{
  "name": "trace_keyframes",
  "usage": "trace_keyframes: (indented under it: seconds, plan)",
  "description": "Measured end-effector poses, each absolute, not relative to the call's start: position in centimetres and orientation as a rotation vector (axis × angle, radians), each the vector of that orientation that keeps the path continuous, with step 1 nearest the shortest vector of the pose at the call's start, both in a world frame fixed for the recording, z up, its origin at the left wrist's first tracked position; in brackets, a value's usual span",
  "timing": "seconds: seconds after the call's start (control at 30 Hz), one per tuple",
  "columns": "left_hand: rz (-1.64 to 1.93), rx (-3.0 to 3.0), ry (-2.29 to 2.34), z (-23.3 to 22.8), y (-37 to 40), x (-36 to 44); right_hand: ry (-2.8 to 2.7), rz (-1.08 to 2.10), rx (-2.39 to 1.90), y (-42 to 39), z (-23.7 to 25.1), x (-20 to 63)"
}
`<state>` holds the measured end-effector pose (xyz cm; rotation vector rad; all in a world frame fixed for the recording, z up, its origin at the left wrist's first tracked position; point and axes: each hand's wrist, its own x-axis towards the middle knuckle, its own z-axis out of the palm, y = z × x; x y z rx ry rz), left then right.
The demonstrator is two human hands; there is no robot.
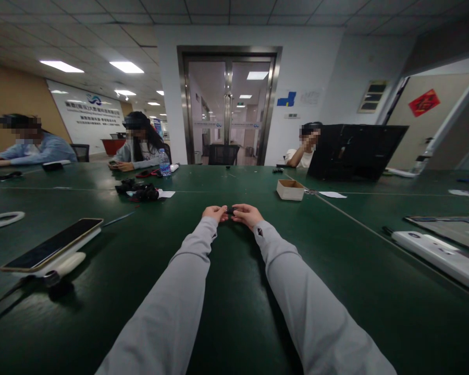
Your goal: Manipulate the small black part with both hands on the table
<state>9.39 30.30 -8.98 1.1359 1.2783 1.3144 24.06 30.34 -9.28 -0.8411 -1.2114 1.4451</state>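
Both my arms, in light grey sleeves, reach forward over the dark green table (234, 291). Between my fingertips is a small black object (230, 210), too small and dark for me to tell its kind. My left hand (216, 213) pinches its left end. The thumb and fingers of my right hand (247, 214) close on its right end. It is held just above or against the tabletop; I cannot tell which.
Ahead to the right stands a small open box (290, 193). A phone (54, 245) lies at the left on a white support, near a thin blue stick (119, 219). White devices (440, 255) lie at the right. Black gear (137, 189) and a water bottle (164, 163) are further off, before seated people.
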Motion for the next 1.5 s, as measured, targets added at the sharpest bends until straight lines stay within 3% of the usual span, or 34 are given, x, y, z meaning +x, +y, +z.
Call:
trace_keyframes:
  seconds: [1.03, 1.5]
  plan:
    - [1.233, 1.301, 1.486, -8.7, 29.9, 9.1, -1.22, 1.467, -0.815, 29.6, -8.7, 24.0]
    - [1.352, 1.373, 1.095, -9.0, 29.9, 8.7, -1.141, 1.463, -0.902, 29.7, -8.3, 23.7]
